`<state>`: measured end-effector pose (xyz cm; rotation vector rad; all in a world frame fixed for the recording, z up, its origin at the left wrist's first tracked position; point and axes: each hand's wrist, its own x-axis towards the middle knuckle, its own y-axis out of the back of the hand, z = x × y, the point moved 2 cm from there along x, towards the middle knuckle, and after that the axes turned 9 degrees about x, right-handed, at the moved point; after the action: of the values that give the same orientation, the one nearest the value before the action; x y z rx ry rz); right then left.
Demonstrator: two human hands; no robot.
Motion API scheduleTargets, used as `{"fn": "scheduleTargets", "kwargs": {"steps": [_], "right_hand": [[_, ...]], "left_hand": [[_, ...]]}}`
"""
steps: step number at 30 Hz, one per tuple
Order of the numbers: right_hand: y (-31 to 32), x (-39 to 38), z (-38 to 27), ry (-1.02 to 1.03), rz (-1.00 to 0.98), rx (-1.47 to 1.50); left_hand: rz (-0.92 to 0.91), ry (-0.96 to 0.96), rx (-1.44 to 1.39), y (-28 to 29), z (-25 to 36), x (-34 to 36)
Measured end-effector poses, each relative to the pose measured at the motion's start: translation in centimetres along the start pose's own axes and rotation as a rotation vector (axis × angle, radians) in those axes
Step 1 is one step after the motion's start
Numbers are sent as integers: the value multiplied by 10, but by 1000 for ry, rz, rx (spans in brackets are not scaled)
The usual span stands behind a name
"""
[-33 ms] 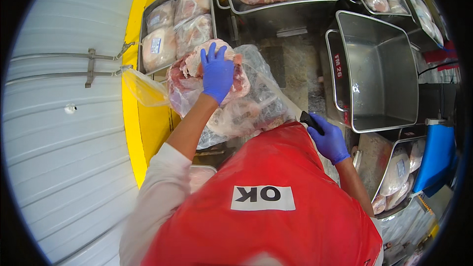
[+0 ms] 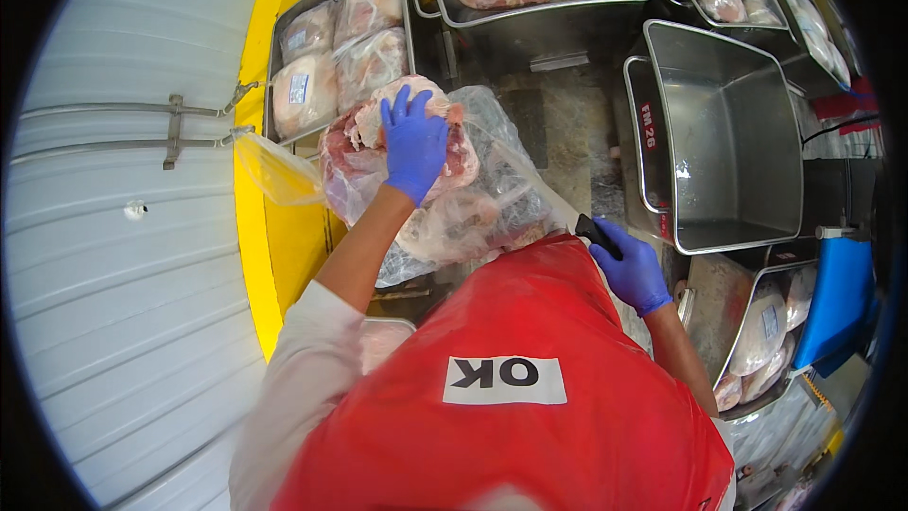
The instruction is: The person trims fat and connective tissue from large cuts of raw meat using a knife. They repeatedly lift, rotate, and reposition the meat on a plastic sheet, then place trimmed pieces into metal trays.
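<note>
Blue-gloved, resting the left hand, with fingers apart, on raw meat toward the clear plastic's left edge. Gripping a knife (black-handled) in the right hand, beyond the plastic's right edge.

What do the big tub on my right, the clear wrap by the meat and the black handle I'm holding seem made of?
Big tub: likely stainless steel, satin grey with soft reflections. Clear wrap: probably thin plastic film, glossy, see-through and creased. Black handle: solid black, smooth-looking, perhaps moulded plastic or rubber.
</note>
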<state>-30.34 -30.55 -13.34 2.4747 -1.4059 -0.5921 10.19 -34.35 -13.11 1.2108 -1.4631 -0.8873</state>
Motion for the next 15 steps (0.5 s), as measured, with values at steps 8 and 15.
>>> {"fn": "scheduleTargets", "kwargs": {"steps": [8,15], "right_hand": [[4,4,-4,134,-174,-264],[-77,58,6,233,-381,-477]], "left_hand": [[-214,293,-675,31,13,-132],[-255,558,-633,-42,-1,-224]]}}
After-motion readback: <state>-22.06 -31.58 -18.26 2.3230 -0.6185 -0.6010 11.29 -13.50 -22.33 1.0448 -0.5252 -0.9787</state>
